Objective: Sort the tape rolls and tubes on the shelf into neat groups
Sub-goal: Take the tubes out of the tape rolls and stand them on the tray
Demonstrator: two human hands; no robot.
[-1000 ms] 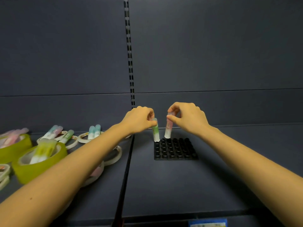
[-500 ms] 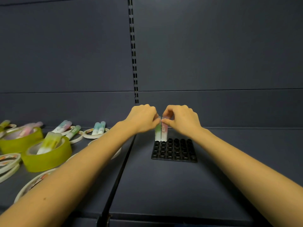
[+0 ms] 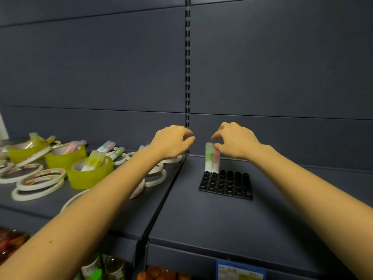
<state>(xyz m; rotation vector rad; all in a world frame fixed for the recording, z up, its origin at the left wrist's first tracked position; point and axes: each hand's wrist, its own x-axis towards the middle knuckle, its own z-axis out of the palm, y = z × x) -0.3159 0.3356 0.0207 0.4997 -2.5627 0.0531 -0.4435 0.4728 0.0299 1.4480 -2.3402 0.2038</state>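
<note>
Left hand (image 3: 173, 142): I see it loose, empty.
Right hand (image 3: 236, 140): fingers relaxed, thumb touching pink-and-white translucent tube (image 3: 216, 161).
Where: that and green-and-white translucent tube (image 3: 209, 156) upright, touching, far-left corner of black socketed plastic tray (image 3: 226, 186).

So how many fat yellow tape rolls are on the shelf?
3. The front yellow roll holds a tube; the middle yellow roll sits behind it, leftward; the far-left yellow roll is near the edge. More may hide beyond.
</note>
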